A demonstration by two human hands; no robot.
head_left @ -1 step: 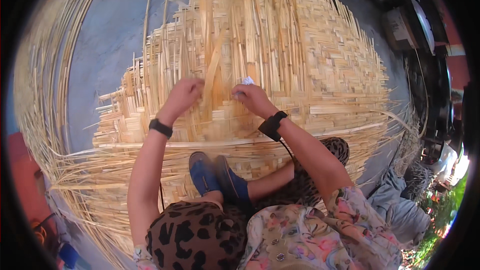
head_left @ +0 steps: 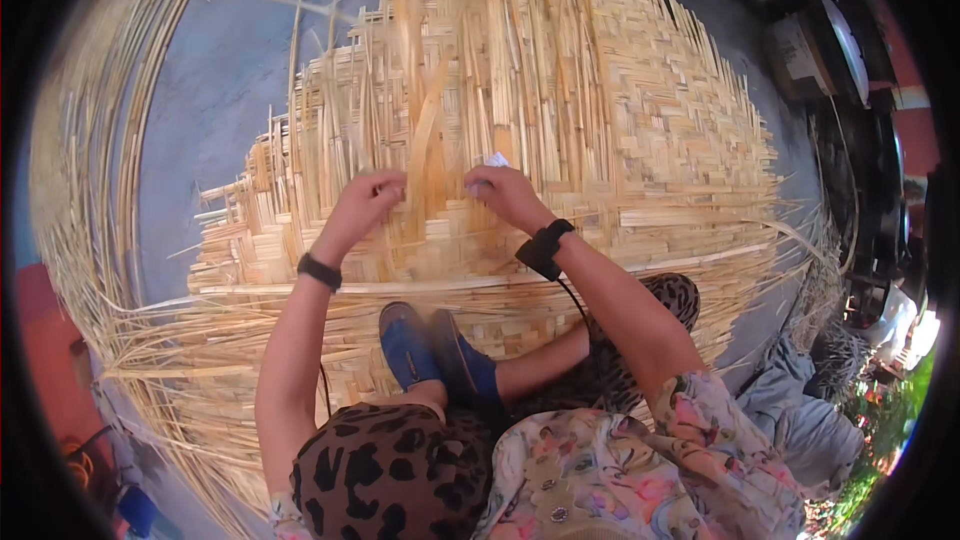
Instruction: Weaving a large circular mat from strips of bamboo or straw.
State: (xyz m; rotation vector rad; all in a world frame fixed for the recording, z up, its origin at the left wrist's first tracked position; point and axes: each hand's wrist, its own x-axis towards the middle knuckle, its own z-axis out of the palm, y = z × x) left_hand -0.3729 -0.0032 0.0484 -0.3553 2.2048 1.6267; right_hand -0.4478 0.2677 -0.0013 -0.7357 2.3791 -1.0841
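Note:
A partly woven mat (head_left: 690, 150) of pale split cane strips lies on the floor under my feet. My left hand (head_left: 368, 202) hovers low over its middle, fingers bent and thumb close to the fingertips; anything pinched there is too blurred to name. Just to the right, my right hand (head_left: 505, 195) is closed, with a small whitish scrap (head_left: 496, 160) showing beyond its knuckles. What the right fingers hold is hidden. Between both hands, a wider loose strip (head_left: 428, 120) runs away from me over the weave.
Long unwoven canes (head_left: 115, 140) curve along the left side over the grey floor (head_left: 215, 90). My blue shoes (head_left: 408, 345) rest on the mat's near part. Dark furniture (head_left: 800, 50) stands at the right, and grey cloth (head_left: 800, 430) lies at the lower right.
My left hand has shifted slightly left and toward me, its fingers a little straighter. The right hand stays nearly in place.

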